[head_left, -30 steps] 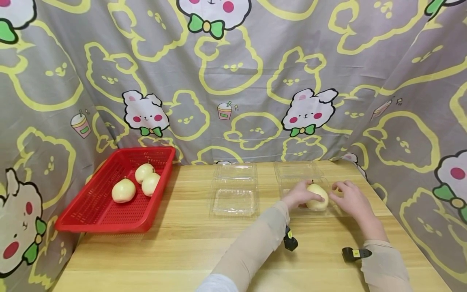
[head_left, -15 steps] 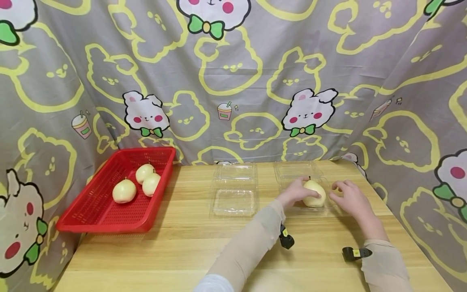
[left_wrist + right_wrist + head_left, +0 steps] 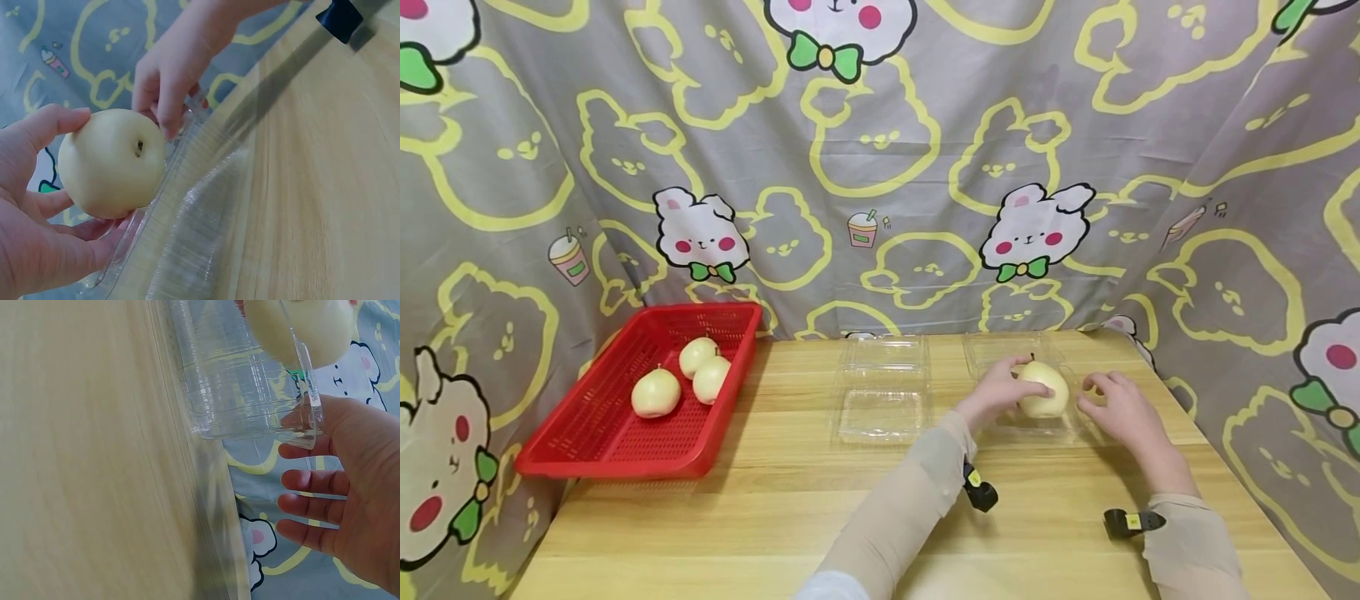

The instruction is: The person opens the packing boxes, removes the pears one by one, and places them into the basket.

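My left hand (image 3: 998,393) grips a pale yellow pear (image 3: 1045,390) between thumb and fingers, over the near half of the right-hand clear plastic container (image 3: 228,394). In the left wrist view the pear (image 3: 112,165) is held above the container's rim, its dark-hollowed end facing the camera. My right hand (image 3: 1122,410) is at the container's right side. Seen from the right wrist, that hand (image 3: 369,481) pinches the container's rim between thumb and forefinger, with the other fingers loosely extended. The container's lid lies folded back toward the curtain.
A second clear container (image 3: 882,412) lies with its lid back, left of the first. At the far left a red perforated basket (image 3: 703,446) holds three pears (image 3: 655,392). A patterned curtain (image 3: 880,167) borders the wooden table (image 3: 760,533) behind and at the sides.
My left hand has raised the pear and shifted it slightly left and away from me, off its lower position in the container. The right hand stays at the container's side.
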A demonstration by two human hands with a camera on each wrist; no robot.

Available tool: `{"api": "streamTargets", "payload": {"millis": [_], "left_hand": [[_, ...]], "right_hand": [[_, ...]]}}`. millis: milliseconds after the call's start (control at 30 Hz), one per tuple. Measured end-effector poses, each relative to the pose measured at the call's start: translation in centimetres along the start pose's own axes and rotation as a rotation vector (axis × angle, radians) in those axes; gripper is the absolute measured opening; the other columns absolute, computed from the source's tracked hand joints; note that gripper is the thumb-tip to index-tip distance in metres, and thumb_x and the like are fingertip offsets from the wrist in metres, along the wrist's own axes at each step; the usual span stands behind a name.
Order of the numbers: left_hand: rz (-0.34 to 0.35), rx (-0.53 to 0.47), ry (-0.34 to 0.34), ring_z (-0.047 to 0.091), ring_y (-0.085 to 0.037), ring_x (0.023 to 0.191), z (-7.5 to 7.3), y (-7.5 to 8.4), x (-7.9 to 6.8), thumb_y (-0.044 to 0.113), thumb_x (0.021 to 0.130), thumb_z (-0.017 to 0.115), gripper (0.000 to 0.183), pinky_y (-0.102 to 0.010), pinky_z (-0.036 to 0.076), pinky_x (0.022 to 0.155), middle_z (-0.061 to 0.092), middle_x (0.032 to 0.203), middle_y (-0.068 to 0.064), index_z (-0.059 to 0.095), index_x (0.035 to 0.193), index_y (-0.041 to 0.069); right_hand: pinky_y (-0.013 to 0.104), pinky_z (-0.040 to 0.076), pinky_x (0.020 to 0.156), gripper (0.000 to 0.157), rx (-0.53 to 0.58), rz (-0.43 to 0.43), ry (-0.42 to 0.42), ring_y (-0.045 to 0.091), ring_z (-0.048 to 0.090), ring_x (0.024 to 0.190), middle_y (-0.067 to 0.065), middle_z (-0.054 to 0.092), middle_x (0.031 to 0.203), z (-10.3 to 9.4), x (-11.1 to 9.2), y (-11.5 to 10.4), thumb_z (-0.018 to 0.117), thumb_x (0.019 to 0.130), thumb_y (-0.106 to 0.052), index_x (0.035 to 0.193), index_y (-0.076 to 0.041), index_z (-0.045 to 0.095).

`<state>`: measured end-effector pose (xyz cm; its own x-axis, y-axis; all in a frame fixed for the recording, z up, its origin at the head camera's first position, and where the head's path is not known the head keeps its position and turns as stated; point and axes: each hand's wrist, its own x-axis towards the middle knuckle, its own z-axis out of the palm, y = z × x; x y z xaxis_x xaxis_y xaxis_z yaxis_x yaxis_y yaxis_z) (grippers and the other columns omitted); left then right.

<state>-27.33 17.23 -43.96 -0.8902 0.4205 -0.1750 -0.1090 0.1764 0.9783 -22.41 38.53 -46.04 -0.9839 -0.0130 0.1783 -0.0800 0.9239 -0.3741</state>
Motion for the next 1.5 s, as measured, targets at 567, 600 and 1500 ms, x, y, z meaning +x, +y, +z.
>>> {"api": "streamTargets", "payload": {"millis": [567,600,1500], "left_hand": [[0.019,-0.088,-0.041,0.061,-0.016,0.086,-2.2,1.2,-1.2,0.015,0.076,0.08,0.071,-0.046,0.056,0.083,0.061,0.106,-0.007,0.049,0.14,0.013],[0.022,-0.096,-0.045,0.061,-0.017,0.087,-2.4,1.3,-1.2,0.015,0.076,0.08,0.072,-0.045,0.056,0.083,0.06,0.106,-0.007,0.048,0.141,0.012],[0.091,-0.053,0.011,0.06,-0.013,0.089,-8.4,4.3,-4.4,0.022,0.079,0.079,0.069,-0.03,0.053,0.072,0.061,0.112,-0.006,0.048,0.141,0.018]], "right_hand": [[0.052,0.046,0.072,0.025,0.015,-0.006,0.005,0.039,0.055,0.092,0.022,0.057,0.103,0.0,-0.1,-0.1,0.062,0.09,-0.026,0.105,-0.006,0.06],[0.052,0.046,0.072,0.024,0.017,-0.008,0.009,0.038,0.055,0.092,0.022,0.057,0.103,0.0,-0.1,0.0,0.062,0.089,-0.026,0.104,-0.006,0.06],[0.049,0.045,0.072,0.02,0.028,-0.044,0.046,0.036,0.056,0.086,0.022,0.057,0.097,0.2,-0.1,0.0,0.065,0.087,-0.021,0.098,-0.005,0.061]]}}
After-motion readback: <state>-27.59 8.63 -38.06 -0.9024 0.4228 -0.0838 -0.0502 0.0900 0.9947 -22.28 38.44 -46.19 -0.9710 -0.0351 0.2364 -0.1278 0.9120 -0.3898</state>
